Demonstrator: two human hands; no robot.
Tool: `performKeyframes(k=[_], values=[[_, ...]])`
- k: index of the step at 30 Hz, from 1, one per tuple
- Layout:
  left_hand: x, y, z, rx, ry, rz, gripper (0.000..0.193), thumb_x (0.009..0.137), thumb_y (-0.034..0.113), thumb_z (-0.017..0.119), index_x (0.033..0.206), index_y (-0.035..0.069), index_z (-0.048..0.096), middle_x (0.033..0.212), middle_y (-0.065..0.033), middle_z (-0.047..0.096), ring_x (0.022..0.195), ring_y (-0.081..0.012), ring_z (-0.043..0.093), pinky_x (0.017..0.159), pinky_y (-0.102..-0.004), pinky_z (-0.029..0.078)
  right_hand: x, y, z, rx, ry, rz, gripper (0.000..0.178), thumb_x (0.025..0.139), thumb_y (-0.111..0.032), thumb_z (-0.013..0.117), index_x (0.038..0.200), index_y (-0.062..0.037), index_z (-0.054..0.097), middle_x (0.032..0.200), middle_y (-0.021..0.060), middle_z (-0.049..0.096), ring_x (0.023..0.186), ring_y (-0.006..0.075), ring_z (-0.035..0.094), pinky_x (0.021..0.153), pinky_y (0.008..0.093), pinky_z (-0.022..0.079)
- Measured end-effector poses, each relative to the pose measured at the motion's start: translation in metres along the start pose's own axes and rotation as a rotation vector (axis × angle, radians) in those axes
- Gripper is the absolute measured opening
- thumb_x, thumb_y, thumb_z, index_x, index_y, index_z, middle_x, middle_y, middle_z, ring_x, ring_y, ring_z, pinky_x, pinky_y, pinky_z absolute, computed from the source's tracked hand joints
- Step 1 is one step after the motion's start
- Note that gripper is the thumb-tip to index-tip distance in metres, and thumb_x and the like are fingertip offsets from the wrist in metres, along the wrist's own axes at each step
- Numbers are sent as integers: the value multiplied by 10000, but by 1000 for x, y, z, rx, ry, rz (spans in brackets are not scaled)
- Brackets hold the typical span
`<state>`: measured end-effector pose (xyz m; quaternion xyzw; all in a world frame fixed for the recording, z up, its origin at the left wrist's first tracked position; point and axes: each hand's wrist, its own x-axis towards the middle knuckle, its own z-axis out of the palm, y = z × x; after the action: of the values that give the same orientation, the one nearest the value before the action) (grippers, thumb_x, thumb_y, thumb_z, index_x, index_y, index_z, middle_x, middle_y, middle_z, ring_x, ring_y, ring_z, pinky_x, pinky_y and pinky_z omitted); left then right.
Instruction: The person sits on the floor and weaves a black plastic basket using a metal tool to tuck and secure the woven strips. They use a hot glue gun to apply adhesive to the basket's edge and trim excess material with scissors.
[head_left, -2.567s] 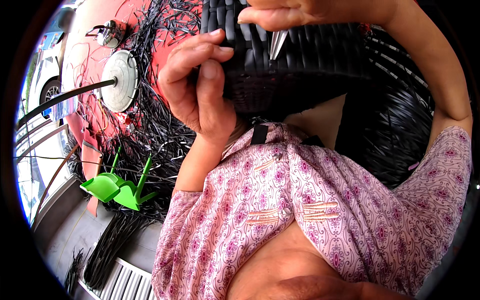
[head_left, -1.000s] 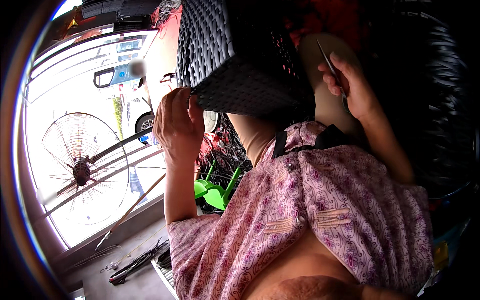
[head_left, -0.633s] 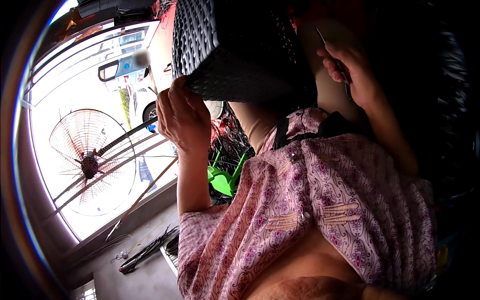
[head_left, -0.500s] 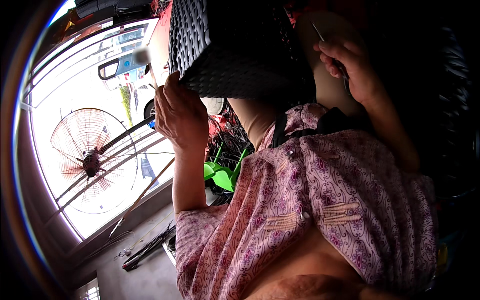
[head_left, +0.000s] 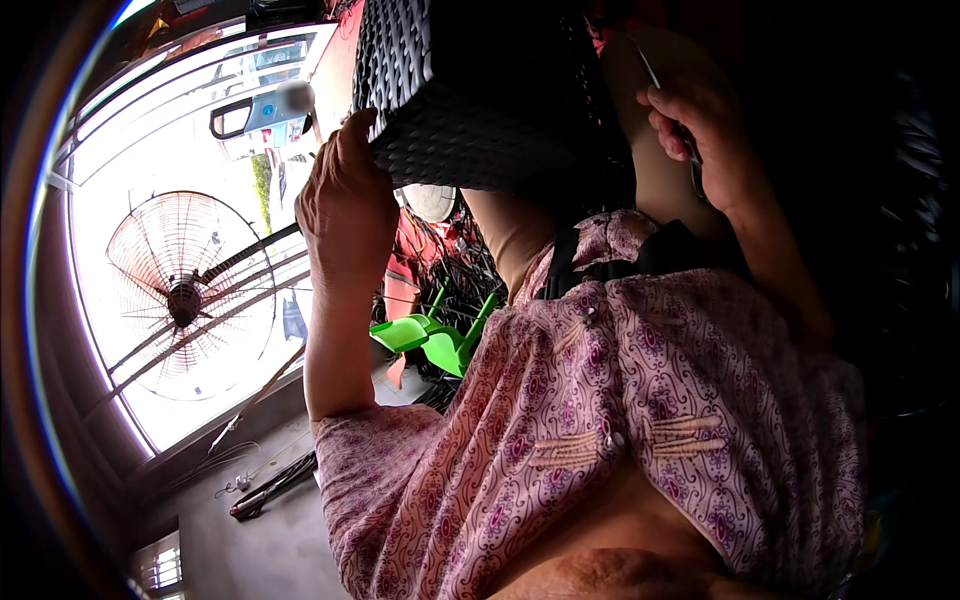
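Note:
A black woven basket (head_left: 480, 150) of flat plastic strands rests on my lap, tilted, with one corner toward my left. My left hand (head_left: 345, 210) is closed on that corner, the fingers curled over its edge. My right hand (head_left: 700, 130) is raised over my right leg, apart from the basket. It is closed round a slim metal tool (head_left: 648, 66) whose thin pointed tip sticks up past the thumb. The rest of the tool is mostly hidden in my palm, so its exact kind does not show. Much of the basket lies in deep shadow.
A large wire-caged fan (head_left: 183, 300) stands at the left before a bright opening with bars. Green plastic scoops (head_left: 440, 340) and a tangle of black strands (head_left: 465, 260) are beside my left leg. A dark bundle of rods (head_left: 275, 487) lies on the grey floor.
My left wrist and forearm have swung a little to the left, the hand still on the basket corner. The basket has shifted slightly up and right. My right hand keeps its hold.

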<state>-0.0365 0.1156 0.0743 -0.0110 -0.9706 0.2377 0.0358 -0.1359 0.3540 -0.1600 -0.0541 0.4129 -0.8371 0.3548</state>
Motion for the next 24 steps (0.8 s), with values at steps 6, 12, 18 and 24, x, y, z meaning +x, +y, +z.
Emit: performKeyframes(k=[6, 12, 18, 24], values=[[9, -30, -11, -211, -199, 31, 462, 830, -61, 587, 1265, 93, 581, 966, -148, 693, 887, -327, 690, 749, -427, 547, 0, 2, -1, 30, -13, -2, 312, 951, -291, 634, 1055, 2, 647, 702, -50, 507, 564, 29, 416, 518, 203, 322], [10, -46, -7, -433, -157, 11, 485, 834, -76, 555, 1280, 113, 587, 946, -139, 700, 873, -260, 715, 779, -365, 558, 1, -1, 0, 57, 26, 3, 263, 950, -275, 638, 1002, -17, 646, 696, -44, 509, 558, 36, 422, 507, 209, 316], [-16, -23, 3, -358, 78, -41, 379, 873, 2, 647, 1242, 83, 613, 949, -114, 701, 874, -248, 714, 743, -368, 555, 0, -1, 0, 93, 37, 42, 263, 940, -275, 644, 973, -14, 649, 687, -40, 509, 547, 35, 428, 490, 216, 309], [-24, -27, 22, -492, 225, -101, 339, 857, -4, 708, 1182, 66, 645, 927, -82, 691, 738, -179, 685, 696, -310, 542, -2, -2, 0, 61, 43, 41, 259, 968, -232, 615, 1038, 17, 624, 686, -26, 511, 537, 45, 399, 493, 216, 302]])
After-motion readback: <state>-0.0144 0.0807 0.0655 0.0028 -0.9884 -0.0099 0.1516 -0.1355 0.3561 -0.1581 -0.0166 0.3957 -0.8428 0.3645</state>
